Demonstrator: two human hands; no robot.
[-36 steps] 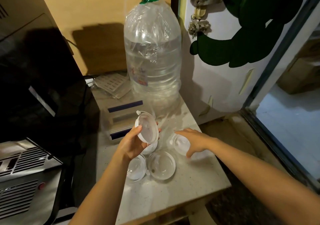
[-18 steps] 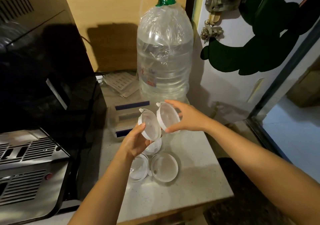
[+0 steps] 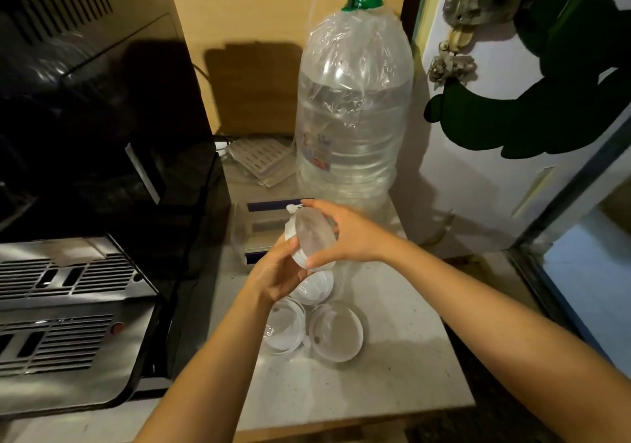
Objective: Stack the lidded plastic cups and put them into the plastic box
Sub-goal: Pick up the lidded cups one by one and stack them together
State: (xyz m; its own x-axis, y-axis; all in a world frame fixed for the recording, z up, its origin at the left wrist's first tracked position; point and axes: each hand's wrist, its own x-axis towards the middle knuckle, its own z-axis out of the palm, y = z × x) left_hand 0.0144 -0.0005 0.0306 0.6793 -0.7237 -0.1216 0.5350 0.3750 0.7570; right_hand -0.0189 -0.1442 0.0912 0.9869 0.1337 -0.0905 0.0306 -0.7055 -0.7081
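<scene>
— Both cups (image 3: 312, 237) have come together since half a second ago; the right hand (image 3: 348, 234) has pressed its cup onto the left hand's (image 3: 278, 271).

— How do they look?

— Clear, shallow, round, white-rimmed lids, tilted on edge above the table (image 3: 392, 367).

— And the grip?

— Each hand is closed on the pair, thumbs at the near rim, fingers behind. Three more cups lie below the hands. Beyond them sits the box (image 3: 259, 224).

— Any writing?

— Bottle (image 3: 353, 118) label is blurred, unreadable.
</scene>
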